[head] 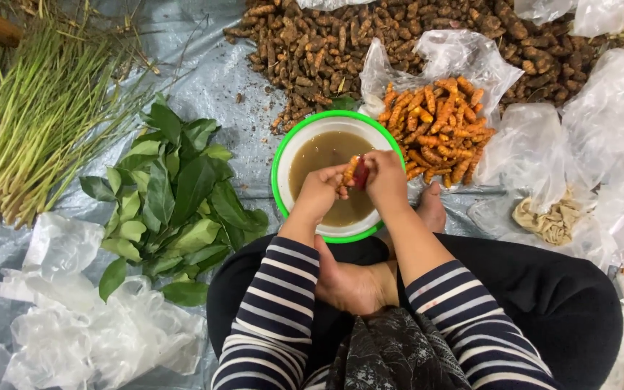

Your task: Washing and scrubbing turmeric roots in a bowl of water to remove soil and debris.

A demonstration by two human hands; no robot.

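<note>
While both hands (pixel 359 180) meet over the bowl (pixel 283 155), they pinch a turmeric root (pixel 351 171).

Both hands (pixel 355 184) grip turmeric root (pixel 350 170) over bowl (pixel 281 155) (murky water); leaves (pixel 175 195) nr.

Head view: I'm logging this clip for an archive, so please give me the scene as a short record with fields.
Setting: person seated cross-legged on a grey plastic sheet
Left hand: holds a turmeric root over the bowl
Right hand: grips a small red tool against the root
Bowl: white with green rim, filled with murky brown water
Beside bowl: peeled orange turmeric heaped on a clear bag
Behind: unpeeled brown roots
Left side: green leaves, lemongrass stalks, crumpled plastic bags
</note>
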